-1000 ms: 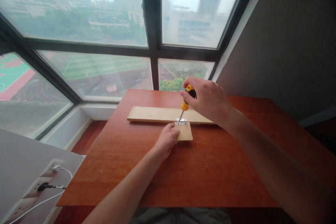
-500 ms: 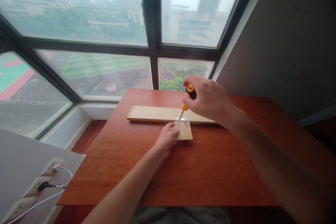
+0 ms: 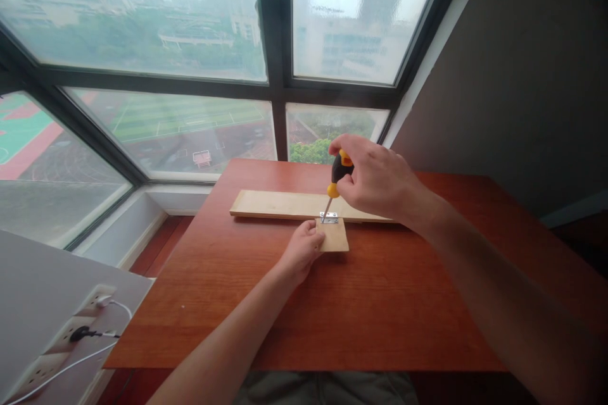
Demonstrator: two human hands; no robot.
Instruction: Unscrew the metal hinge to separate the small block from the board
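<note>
– How is the hinge [image 3: 332, 218] placed from the right hand [image 3: 377, 177]?
– Below and leftward, set crosswise; the left hand [image 3: 304, 249] is nearer.
– How are the hands employed?
– The driver [image 3: 338, 171] is gripped in curled right fingers, slanted toward the hinge's left end; the block [image 3: 335, 239] is pinched by the left. Beyond, the board [image 3: 275, 203] is laid across the table [image 3: 213, 291].

The right hand [image 3: 377, 178] partly hides the long board [image 3: 280, 204] and the screwdriver handle [image 3: 339, 171].

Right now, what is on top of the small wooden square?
A metal hinge along its far edge, met by the screwdriver. Anything under the left hand cannot be seen.
</note>
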